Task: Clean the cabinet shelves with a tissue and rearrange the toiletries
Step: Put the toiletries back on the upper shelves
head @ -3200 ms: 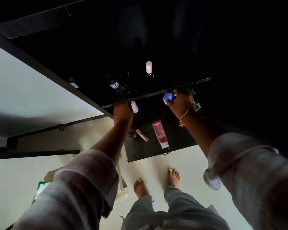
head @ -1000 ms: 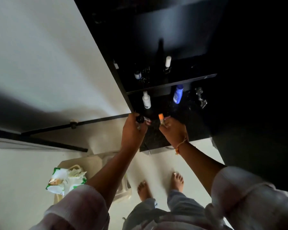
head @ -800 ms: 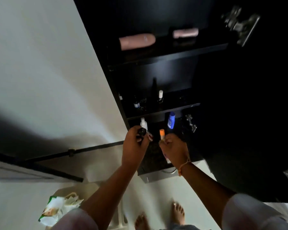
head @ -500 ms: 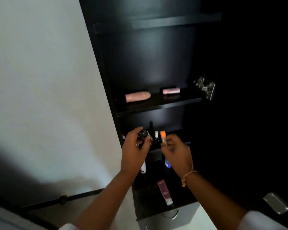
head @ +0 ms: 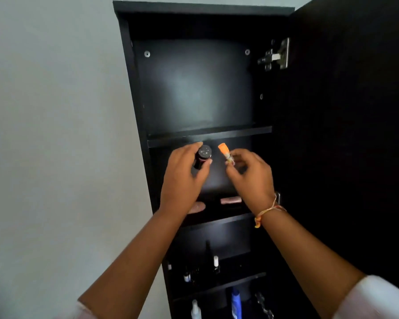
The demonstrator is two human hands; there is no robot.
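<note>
A tall black cabinet (head: pixel 134 93) stands open in front of me. My left hand (head: pixel 182 178) grips a small dark bottle (head: pixel 202 156) with a round black cap. My right hand (head: pixel 251 176) pinches a small tube with an orange cap (head: pixel 224 150). Both hands are raised just below the front edge of the top shelf (head: pixel 210 135), which looks bare. Two pink tubes (head: pixel 230 200) lie on the shelf behind my wrists. Lower down stand small bottles with a white-capped bottle (head: pixel 215 261), and below those a blue bottle (head: pixel 235 305) and a white bottle (head: pixel 195 310).
The cabinet door (head: pixel 350 134) hangs open on the right, with a metal hinge (head: pixel 274 56) near its top. A pale wall (head: pixel 55 134) runs along the cabinet's left side. A second hinge (head: pixel 264 306) shows at the bottom right.
Both hands rose from the lowest shelf to the top shelf's edge, carrying the dark bottle and the orange-capped tube. My view tilted up from the floor to the cabinet's top.
</note>
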